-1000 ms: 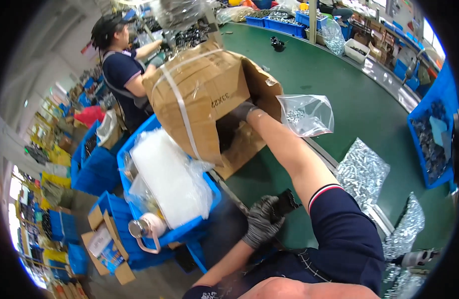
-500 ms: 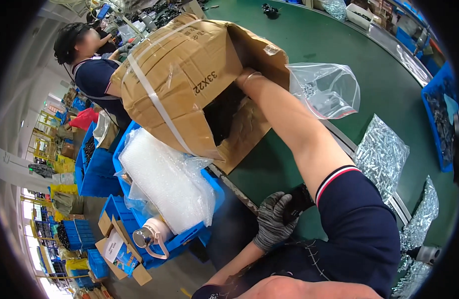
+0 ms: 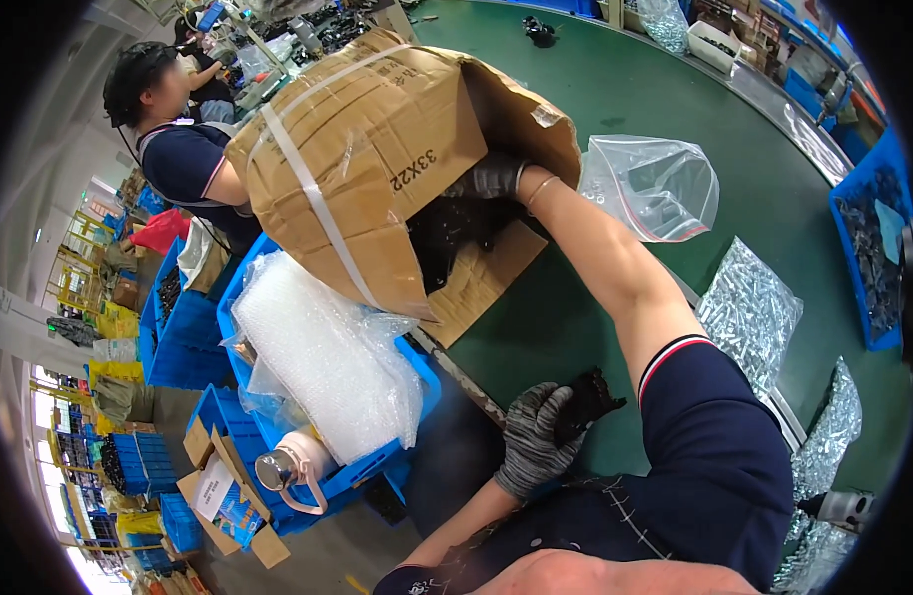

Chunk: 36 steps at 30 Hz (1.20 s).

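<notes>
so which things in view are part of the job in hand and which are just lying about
In use:
left hand, holding a black part
right hand, in the opening of the cardboard box
dark contents of that box

Apparently just lying about, untouched:
bubble wrap
pink bottle
open carton
bag of shiny metal pieces

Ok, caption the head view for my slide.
Right hand in an open cardboard box, left hand holding a black part.
</notes>
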### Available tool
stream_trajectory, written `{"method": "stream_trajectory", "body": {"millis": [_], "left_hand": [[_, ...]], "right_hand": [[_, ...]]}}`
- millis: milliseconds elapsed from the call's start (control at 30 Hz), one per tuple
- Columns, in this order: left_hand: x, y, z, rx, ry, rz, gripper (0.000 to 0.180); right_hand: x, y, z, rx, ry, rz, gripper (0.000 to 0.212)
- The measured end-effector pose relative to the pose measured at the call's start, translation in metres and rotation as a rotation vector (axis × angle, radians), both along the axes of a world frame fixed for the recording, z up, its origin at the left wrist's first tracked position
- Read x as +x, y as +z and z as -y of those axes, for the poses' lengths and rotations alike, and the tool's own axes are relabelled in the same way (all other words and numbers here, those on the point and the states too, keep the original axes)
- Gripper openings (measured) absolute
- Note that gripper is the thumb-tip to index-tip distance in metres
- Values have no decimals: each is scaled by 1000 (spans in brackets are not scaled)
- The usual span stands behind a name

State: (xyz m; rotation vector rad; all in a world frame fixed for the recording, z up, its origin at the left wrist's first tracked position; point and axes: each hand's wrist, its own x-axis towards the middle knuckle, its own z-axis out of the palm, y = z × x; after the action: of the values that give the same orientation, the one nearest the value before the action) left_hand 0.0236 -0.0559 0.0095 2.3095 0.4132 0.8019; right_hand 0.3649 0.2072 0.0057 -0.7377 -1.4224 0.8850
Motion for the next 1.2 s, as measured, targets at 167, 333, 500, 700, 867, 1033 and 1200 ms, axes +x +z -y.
{"method": "stream_trajectory", "body": {"millis": [167, 333, 500, 700, 867, 1033, 1200], "left_hand": [[0, 8, 2, 0, 52, 7, 66], [3, 10, -5, 89, 46, -7, 67], [-2, 14, -14, 92, 76, -82, 70], [5, 19, -22, 89, 33, -142, 72], [16, 9, -25, 88, 62, -84, 71], [16, 15, -20, 96, 61, -126, 72], [-3, -8, -4, 135, 183, -54, 75]], "right_hand": [[-44, 65, 81, -76, -505, 969, 55], [-37, 39, 107, -118, -443, 1123, 59], [-60, 38, 144, -120, -602, 1309, 63], [-65, 34, 173, -190, -662, 1343, 63], [-49, 21, 180, -42, -652, 1289, 58], [-49, 63, 235, -244, -521, 1137, 48], [-67, 112, 338, -174, -421, 1103, 41]]}}
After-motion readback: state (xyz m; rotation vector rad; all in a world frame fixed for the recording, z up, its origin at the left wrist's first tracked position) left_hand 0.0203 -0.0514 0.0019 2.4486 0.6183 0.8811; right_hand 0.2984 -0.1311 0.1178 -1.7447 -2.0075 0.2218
